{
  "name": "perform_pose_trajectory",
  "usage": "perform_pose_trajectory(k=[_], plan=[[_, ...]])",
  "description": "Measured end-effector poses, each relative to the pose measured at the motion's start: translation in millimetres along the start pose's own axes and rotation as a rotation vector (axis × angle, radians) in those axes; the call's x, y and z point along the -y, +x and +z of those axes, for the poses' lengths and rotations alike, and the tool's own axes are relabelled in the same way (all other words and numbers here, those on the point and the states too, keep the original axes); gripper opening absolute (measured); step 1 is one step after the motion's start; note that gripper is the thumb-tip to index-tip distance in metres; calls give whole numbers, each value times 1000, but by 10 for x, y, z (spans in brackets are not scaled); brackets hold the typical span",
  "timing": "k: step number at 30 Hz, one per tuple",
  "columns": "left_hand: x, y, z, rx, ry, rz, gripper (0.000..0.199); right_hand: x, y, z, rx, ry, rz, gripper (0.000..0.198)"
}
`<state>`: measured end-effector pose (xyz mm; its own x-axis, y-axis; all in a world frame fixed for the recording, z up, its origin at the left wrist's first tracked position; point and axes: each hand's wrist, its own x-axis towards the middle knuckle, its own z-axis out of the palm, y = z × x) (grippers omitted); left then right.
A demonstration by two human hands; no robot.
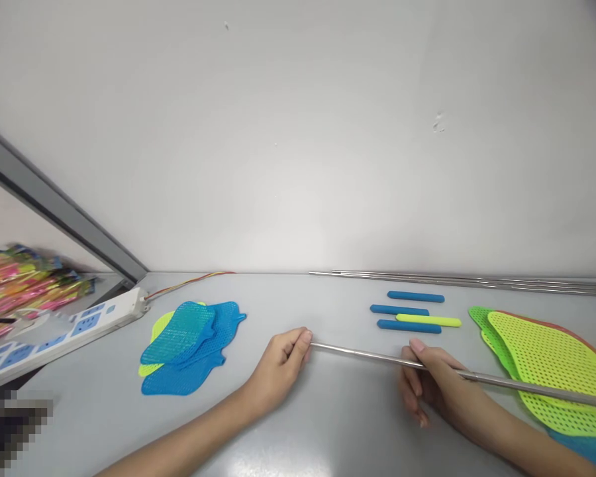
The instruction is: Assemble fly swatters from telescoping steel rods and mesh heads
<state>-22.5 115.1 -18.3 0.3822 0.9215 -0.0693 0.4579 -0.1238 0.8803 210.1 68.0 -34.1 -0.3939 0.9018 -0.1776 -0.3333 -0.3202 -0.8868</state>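
Note:
My left hand (284, 361) is closed, pinching the thin end of a telescopic metal rod (367, 356) between thumb and fingers. The rod slants down to the right, thickening in steps, and leaves the view at the right edge. My right hand (434, 381) holds it farther along, the thumb lying over it and the fingers curled loosely below. Beyond my right hand lie several blue grip sleeves (408, 326) and one yellow sleeve (430, 320). Under the rod's thick part is a pile of mesh fly swatter heads, with a yellow head (551, 358) on top.
Blue fly swatter heads (198, 371) lie on the grey table left of my hands, over yellow ones. Several thin metal rods (427, 278) rest along the back wall. A white power strip (89, 324) runs along the left edge, near colourful packaged goods (24, 281).

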Motion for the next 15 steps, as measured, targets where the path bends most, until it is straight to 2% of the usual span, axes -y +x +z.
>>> perform_pose_trajectory(k=[5, 11, 15], plan=[[18, -11, -19, 18, 11, 19, 40, -10, -32, 29, 44, 10, 35, 45], [39, -41, -11, 101, 79, 80, 37, 95, -115, 107, 72, -307, 54, 39], [10, -47, 13, 105, 101, 79, 37, 26, -74, 62, 35, -210, 42, 42]])
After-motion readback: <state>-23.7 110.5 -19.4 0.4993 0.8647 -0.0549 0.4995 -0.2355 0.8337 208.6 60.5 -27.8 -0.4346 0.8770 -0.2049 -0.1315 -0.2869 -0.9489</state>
